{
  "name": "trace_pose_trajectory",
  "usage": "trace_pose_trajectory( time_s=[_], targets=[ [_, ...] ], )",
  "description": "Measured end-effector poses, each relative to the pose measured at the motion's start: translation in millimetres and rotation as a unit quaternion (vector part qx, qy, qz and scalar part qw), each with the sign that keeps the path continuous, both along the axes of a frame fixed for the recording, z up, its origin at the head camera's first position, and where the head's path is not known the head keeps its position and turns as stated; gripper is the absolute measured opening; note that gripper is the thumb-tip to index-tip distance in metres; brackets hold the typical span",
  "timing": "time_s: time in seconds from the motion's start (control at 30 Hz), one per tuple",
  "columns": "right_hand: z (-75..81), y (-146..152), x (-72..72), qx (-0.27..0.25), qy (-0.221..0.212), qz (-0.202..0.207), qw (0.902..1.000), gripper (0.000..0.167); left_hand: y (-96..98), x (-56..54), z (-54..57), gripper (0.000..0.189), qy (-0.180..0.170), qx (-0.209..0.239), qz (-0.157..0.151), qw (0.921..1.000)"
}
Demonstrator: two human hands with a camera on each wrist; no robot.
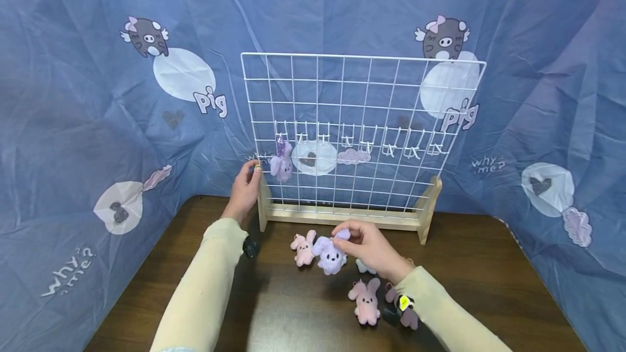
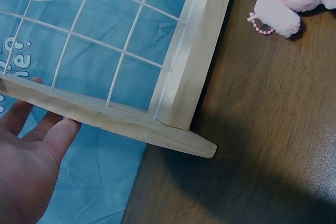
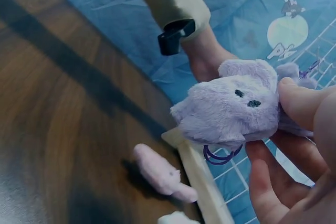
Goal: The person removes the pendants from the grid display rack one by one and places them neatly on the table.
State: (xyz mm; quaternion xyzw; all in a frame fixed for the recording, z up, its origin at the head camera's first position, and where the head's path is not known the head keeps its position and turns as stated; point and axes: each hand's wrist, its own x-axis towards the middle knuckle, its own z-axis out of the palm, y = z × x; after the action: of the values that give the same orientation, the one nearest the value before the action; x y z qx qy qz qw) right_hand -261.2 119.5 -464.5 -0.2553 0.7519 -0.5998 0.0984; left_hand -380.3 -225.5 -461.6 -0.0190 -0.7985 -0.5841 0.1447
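Note:
In the head view my right hand [image 1: 364, 246] holds a purple plush bunny keychain [image 1: 331, 257] by an ear, in front of the rack. The right wrist view shows the bunny's fluffy body [image 3: 231, 106] between thumb and fingers, with a purple cord loop [image 3: 223, 156] hanging below it. My left hand [image 1: 246, 186] grips the left side of a white wire grid rack [image 1: 357, 80] at its wooden post. In the left wrist view the fingertips reach behind that wooden edge [image 2: 105, 119]. Another purple bunny [image 1: 282, 166] hangs from the leftmost hook.
Several bare white hooks [image 1: 388, 149] line the grid to the right of the hanging bunny. On the brown table [image 1: 293, 308] lie a pink bunny [image 1: 304, 249], a second pink bunny [image 1: 367, 303], a pale plush [image 1: 365, 266] and a mauve plush [image 1: 409, 318] partly under the right wrist.

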Motion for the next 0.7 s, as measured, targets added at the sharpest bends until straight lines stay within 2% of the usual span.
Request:
trace_pose_trajectory(
  time_s=[0.13,0.33,0.47,0.7],
  targets=[
    [-7.5,2,3.1,0.019,0.004,-0.002,0.9998,0.022,-0.4,0.4,-0.3,0.041,-0.001,0.003,0.000,1.0000],
    [-22.7,2,4.7,0.028,0.009,0.024,0.9993,0.023,0.0,1.1,1.1,0.040,-0.004,0.003,0.001,1.0000],
    [-30.5,3,5.9,0.044,-0.008,0.026,0.9986,0.023,0.3,2.3,2.7,0.042,-0.011,0.003,-0.002,0.9999],
    [-39.2,6,6.1,0.113,-0.014,0.031,0.9930,0.019,0.5,2.5,3.0,0.044,-0.015,0.002,-0.004,0.9999]
  ],
)
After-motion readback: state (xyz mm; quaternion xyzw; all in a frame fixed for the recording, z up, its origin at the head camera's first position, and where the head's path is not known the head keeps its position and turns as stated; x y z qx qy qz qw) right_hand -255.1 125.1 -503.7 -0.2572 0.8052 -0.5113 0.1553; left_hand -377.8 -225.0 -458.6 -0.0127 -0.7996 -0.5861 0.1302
